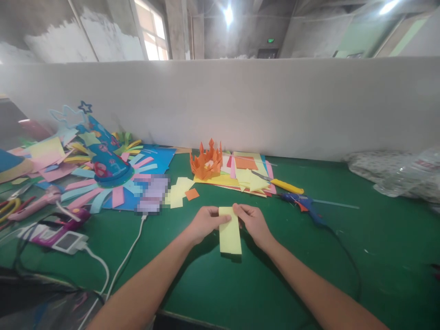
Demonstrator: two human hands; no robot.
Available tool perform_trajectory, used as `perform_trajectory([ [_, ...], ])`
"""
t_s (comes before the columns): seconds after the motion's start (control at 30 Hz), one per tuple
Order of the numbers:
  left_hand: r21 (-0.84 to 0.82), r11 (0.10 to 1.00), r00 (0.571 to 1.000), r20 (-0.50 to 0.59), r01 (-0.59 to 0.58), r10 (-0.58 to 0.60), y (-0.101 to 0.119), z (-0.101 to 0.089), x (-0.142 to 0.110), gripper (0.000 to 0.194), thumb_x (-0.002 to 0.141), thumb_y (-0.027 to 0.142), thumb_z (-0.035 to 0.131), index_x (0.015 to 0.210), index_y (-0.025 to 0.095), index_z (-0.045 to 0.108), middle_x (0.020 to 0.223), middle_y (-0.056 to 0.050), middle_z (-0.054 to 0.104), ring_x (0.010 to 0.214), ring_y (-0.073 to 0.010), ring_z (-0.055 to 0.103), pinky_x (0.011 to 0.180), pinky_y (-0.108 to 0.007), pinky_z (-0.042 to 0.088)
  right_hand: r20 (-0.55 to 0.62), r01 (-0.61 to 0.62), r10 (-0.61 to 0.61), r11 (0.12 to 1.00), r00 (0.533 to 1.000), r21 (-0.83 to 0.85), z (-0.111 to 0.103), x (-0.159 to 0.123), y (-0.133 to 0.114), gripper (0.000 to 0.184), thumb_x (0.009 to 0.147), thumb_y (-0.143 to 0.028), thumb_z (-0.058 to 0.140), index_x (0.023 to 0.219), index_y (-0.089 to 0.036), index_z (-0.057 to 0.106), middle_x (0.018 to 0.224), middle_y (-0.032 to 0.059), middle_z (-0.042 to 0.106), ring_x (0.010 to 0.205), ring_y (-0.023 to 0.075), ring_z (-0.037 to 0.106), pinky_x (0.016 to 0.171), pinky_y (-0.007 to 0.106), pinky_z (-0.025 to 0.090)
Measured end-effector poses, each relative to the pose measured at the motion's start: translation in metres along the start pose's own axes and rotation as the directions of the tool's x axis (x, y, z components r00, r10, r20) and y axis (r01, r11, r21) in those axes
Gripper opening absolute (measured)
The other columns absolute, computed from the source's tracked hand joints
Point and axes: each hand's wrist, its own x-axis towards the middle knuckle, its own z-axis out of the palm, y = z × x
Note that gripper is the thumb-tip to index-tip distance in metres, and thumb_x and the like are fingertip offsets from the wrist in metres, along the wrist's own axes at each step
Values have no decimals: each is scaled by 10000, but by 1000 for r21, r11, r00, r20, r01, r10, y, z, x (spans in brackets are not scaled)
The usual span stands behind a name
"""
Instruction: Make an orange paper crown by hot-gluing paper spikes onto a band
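Between my two hands is a folded strip of pale yellow paper (230, 238), held just above the green table. My left hand (207, 224) pinches its upper left side, thumb lying across the front. At the top right corner, my right hand (252, 223) grips the same paper with thumb and fingers. The fingers behind the paper are partly hidden. Beyond my hands sits an orange paper crown (206, 162) with pointed tips. Small yellow paper pieces (177, 197) and an orange paper square (192, 194) lie to the left of it, nearer to me.
A yellow-handled utility knife (287, 185) rests against stacked colored paper (254, 183). Close by lies a blue glue gun (302, 204) with its cord. At left are a blue party hat (106, 158), a pink glue gun (37, 206), scissors (13, 206) and a power strip (65, 240). A plastic bottle (409, 176) lies right.
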Motion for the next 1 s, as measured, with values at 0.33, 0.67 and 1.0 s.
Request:
perform_trajectory([
  [0.33,-142,987,987,-151,-75,53,-2,-3,4,326,630,355,737,825,102,672,803,-92,690,666,-167,629,619,-281,485,121,-9,13,1000,993,-26,-1,-1,1,358,707,-522,620,605,-187,544,494,-47,487,458,98,430,475,233,338],
  [0.67,-174,974,968,-228,-143,101,-3,-1,4,346,606,395,739,794,114,662,711,-52,664,570,-136,585,546,-258,452,174,-36,36,999,984,-3,3,-1,0,333,696,-507,630,635,-186,564,519,-45,514,479,102,447,497,242,359],
  [1.0,-190,966,948,-297,-173,112,6,-7,4,346,597,377,750,814,117,677,742,-50,686,594,-135,598,563,-255,469,280,-85,94,995,955,-44,-1,-5,-5,303,727,-460,618,648,-177,542,504,-43,525,467,85,449,487,218,343],
])
